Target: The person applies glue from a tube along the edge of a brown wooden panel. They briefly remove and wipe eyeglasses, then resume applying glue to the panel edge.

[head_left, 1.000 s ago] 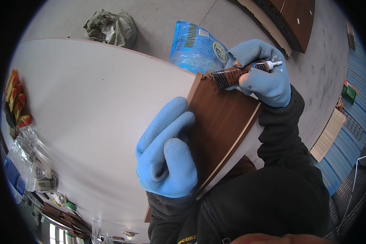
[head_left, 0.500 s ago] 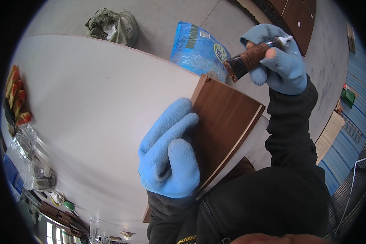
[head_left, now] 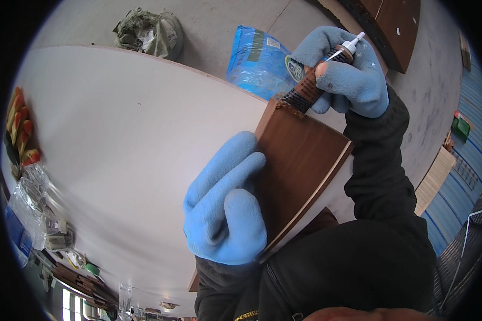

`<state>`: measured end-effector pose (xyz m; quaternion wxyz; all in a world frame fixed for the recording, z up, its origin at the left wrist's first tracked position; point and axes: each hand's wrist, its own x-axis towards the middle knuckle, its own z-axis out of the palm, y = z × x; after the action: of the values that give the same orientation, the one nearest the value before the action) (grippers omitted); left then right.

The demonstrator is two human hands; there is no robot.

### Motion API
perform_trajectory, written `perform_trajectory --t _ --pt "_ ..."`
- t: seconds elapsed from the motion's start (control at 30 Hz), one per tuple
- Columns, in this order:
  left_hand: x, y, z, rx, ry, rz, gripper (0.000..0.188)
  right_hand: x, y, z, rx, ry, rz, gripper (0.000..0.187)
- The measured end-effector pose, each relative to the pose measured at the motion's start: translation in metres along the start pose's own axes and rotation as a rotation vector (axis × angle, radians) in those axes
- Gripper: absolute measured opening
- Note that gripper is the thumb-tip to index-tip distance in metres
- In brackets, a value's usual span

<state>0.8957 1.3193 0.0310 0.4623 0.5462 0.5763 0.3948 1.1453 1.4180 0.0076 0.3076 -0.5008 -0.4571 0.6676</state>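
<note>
Head view, observed from my remote station.

Right hand (head_left: 353, 77), gloved in blue: pinching a brown tube (head_left: 308, 88) between thumb and fingers, bare thumb tip showing through the glove. The white nozzle (head_left: 353, 43) points up and away; the flat tail is turned down toward the brown board (head_left: 305, 155) and appears to touch its far end edge. Brown residue (head_left: 279, 100) sits at the corner just beside the tail.

Left hand (head_left: 225, 208), same glove: laid along the board's left side, fingers extended, thumb raised. I cannot tell whether this grip clamps the board or only steadies it.

The board slants over the near right part of the white surface (head_left: 118, 134); whether it lies flat there, I cannot make out. A blue bag (head_left: 251, 59) is beyond the surface's far edge.

Step in hand, my judgement: working the tube's tail over the board's end, scraper-fashion. The next move, I reckon, calls for a light, even stroke with the tail flush to the edge, the left hand bracing the board.
</note>
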Motion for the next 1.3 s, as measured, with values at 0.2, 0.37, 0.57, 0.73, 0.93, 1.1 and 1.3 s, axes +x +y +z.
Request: perform_trajectory --t 0.2,0.37,0.57,0.73,0.93,1.1,1.3 --pt "0.0 -0.001 0.001 0.007 0.008 0.014 0.048 0.002 0.003 -0.001 -0.025 -0.032 0.001 0.027" --pt "0.0 -0.002 0.001 0.011 0.005 0.013 0.048 0.0 0.006 -0.005 -0.028 0.018 0.002 0.027" --pt "0.0 -0.001 0.002 0.017 0.011 0.008 0.049 0.0 0.012 -0.01 -0.122 0.013 -0.074 0.029" --pt "-0.001 -0.002 0.003 0.021 0.021 0.013 0.048 0.001 0.015 -0.012 -0.185 0.01 -0.049 0.028" --pt "0.0 -0.001 0.003 0.019 0.02 0.01 0.048 0.005 0.014 -0.012 -0.152 -0.051 -0.044 0.026" --pt "0.0 -0.001 0.003 0.025 0.003 0.012 0.047 0.003 0.012 -0.009 -0.175 0.001 -0.062 0.027" --pt "0.0 -0.001 0.003 0.029 0.014 0.019 0.047 0.006 0.01 -0.012 -0.133 -0.013 -0.026 0.029"
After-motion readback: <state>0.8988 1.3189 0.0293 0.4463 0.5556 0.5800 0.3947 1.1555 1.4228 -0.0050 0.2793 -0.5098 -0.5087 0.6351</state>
